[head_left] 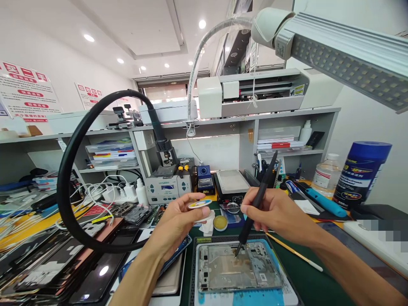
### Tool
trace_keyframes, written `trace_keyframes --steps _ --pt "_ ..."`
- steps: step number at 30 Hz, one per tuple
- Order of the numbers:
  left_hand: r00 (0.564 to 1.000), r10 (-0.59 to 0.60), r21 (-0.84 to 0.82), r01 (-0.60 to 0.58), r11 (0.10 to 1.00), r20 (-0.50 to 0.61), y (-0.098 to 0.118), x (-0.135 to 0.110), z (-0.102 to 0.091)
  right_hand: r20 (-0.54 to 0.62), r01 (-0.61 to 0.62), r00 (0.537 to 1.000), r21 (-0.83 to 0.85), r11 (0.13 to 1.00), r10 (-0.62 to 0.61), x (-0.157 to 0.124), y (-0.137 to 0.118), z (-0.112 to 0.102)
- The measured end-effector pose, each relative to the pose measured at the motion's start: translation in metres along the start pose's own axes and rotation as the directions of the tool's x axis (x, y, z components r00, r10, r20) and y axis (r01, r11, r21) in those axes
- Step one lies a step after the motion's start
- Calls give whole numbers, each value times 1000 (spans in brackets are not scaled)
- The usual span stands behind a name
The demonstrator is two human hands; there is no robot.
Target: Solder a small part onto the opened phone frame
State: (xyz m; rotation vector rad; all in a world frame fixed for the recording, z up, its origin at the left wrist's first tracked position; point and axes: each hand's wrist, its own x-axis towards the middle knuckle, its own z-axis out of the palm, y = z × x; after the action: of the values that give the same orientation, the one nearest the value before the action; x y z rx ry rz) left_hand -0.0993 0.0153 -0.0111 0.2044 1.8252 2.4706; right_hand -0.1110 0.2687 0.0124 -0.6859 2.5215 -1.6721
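My left hand pinches a small round disc with a white rim and a yellow label, between thumb and fingers. A black pen-shaped tool with a thin metal tip is gripped in my right hand. It slants down, its tip at the upper middle of a bare phone frame; I cannot tell whether it touches. The frame lies on a blue and white pad over a dark mat. Just behind it stand a small round tin of yellowish paste and a crumpled white tissue.
Phone parts crowd the left, beneath a black hose. A cotton swab lies right of the frame. Behind are a grey soldering station and a flat-topped heating plate. A blue-capped spray can stands at right; a lamp hangs overhead.
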Motion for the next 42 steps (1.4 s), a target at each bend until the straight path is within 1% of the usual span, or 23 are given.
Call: trace_keyframes --steps 3,5,9,16,21,25,27,30,32,34,37,39,42 --pt "997 23 36 -20 999 -70 -3 -1 -1 -1 -20 1000 -5 1000 20 -2 0 1" --pt "996 28 58 -23 998 -90 -3 -3 -1 -1 -35 999 -4 999 35 -3 0 2" --pt "994 32 78 -24 997 -104 -1 -5 1 -9 -54 998 3 999 54 -3 -1 3" --pt "989 56 126 -38 991 -139 -2 -6 1 -28 -50 998 -9 999 50 -2 1 2" --pt "988 65 186 -38 982 -139 1 -7 -1 -40 -32 999 9 999 32 -3 1 -4" --pt "987 66 231 -31 972 -145 7 -9 -6 -82 -25 996 58 998 29 -7 1 -17" --pt "987 65 247 -26 969 -150 9 -10 -8 -78 -19 997 97 995 27 -11 4 -23" --pt "982 80 263 -33 964 -169 10 -11 -9 -73 -36 996 173 984 50 -19 13 -27" --pt "981 89 277 -38 960 -173 9 -12 -8 -99 -55 992 236 970 80 -25 22 -28" --pt "983 89 295 -39 955 -161 7 -12 -6 -120 -68 987 293 954 107 -30 32 -28" --pt "988 90 316 -47 948 -123 4 -14 -5 -119 -90 983 354 931 140 -37 48 -27" --pt "994 84 358 -54 932 -68 2 -14 -6 -115 -102 981 371 923 155 -40 56 -26" --pt "997 68 481 -72 874 27 -1 -15 -11 -108 -122 978 387 914 176 -42 65 -23"
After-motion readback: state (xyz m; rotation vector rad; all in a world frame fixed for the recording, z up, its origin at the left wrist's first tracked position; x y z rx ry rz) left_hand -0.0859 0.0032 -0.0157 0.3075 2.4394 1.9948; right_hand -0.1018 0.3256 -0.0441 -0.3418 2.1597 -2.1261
